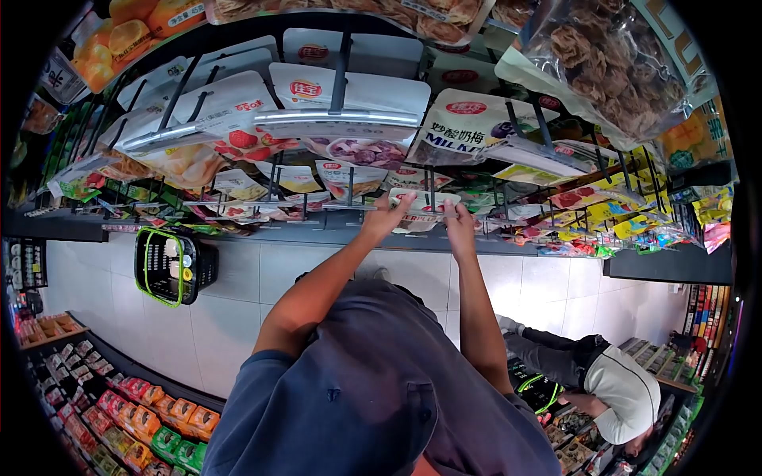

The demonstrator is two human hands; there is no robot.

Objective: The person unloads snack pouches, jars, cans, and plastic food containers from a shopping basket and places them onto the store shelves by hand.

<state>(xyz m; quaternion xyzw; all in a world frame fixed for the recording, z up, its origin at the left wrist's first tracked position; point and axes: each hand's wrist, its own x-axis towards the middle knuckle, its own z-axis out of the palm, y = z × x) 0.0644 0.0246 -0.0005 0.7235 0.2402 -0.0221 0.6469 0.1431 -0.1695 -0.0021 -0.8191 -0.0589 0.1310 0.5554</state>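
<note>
Both my arms reach forward to the hanging snack display. My left hand [386, 218] pinches the left edge of a small white snack bag [421, 203] with red print on its front. Its right edge is between the thumb and fingers of my right hand [459, 225]. The bag lies level with a low row of hooks, and I cannot tell whether it still hangs on one. Just above it is a larger white bag of dried plums [456, 131] with dark lettering. A pouch with a red oval logo [349, 181] hangs left of my hands.
A black shopping basket [208, 266] with a bright green handle stands on the tiled floor [230, 333] to the left, with items inside. At lower right a person in a white top [627, 393] bends over a shelf beside another basket [538, 393]. Boxed goods [143, 416] line the lower left.
</note>
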